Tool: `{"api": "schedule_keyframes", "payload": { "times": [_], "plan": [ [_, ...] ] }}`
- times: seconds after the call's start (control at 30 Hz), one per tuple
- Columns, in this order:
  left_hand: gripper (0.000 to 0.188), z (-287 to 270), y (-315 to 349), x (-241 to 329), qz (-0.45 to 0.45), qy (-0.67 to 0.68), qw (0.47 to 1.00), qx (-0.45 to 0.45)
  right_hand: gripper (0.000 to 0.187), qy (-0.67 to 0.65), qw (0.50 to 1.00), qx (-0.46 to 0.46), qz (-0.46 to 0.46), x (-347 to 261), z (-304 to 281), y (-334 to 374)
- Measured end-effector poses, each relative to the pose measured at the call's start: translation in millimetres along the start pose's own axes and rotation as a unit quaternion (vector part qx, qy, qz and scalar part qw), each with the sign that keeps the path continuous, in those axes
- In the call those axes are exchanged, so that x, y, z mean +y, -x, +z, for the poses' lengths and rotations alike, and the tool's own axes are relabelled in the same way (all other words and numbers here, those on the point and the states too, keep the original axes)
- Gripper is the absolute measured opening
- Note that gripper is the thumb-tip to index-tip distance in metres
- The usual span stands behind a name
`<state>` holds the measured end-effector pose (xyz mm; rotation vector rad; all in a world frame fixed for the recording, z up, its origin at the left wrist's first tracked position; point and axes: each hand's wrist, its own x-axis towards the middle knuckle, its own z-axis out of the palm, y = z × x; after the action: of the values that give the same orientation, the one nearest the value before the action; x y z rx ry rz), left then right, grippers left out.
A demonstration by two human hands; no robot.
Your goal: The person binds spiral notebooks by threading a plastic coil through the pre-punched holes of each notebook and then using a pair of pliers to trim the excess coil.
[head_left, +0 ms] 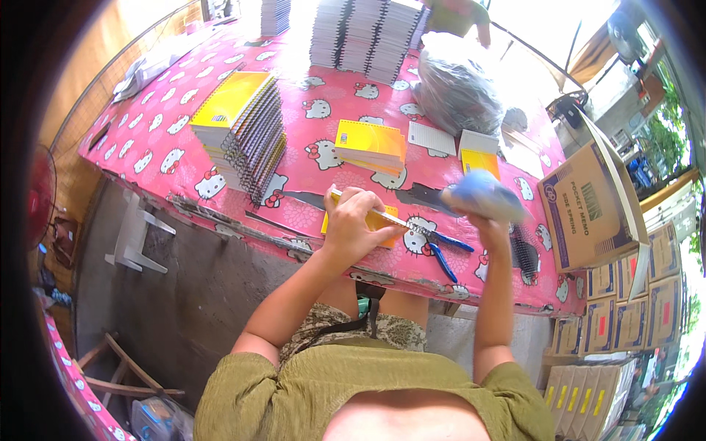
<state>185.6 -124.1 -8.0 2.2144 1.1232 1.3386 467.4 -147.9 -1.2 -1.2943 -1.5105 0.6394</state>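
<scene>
My left hand (357,219) grips a small yellow-covered memo pad (380,221) near the table's front edge, its white page edge facing up. A coil runs from the pad's right end toward blue-handled pliers (443,250), which lie on the table with their handles apart. To the right, my right hand (485,213) is raised over the table and smeared by motion. Something blue and pale covers or sits in it; whether a glove or a held thing, I cannot make out. Black spiral coils (524,253) lie beside my right forearm.
Yellow spiral memo pads form a tall stack (239,110) at left; loose yellow pads (370,143) lie mid-table. Farther back stand spiral-bound stacks (364,37) and a filled plastic bag (457,84). An open cardboard box (592,202) borders the table's right side. Another person (460,15) stands beyond.
</scene>
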Motion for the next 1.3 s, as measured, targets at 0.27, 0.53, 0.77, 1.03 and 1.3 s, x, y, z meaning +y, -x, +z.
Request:
{"api": "schedule_keyframes", "payload": {
  "times": [0.27, 0.53, 0.77, 1.03, 1.3],
  "plan": [
    [0.040, -1, -3, -10, 0.000, -0.007, 0.999, -0.034, 0.033, -0.308, 0.932, -0.190, 0.027, -17, 39, -9],
    [0.047, -11, -10, -12, -0.021, 0.083, 0.996, -0.018, 0.037, -0.034, 0.993, -0.109, 0.010, -7, 49, -18],
    [0.045, -24, 2, -35, -0.124, 0.219, 0.967, 0.031, 0.033, 0.061, 0.970, -0.223, 0.079, -32, 63, -44],
    [0.036, -26, 14, -52, -0.242, 0.406, 0.880, 0.050, 0.040, 0.145, 0.977, -0.158, -0.016, -35, 86, -54],
    [0.027, -24, 6, -61, -0.230, 0.521, 0.822, -0.006, 0.060, 0.466, 0.885, 0.015, 0.022, 18, 19, -24]
  ]
}}
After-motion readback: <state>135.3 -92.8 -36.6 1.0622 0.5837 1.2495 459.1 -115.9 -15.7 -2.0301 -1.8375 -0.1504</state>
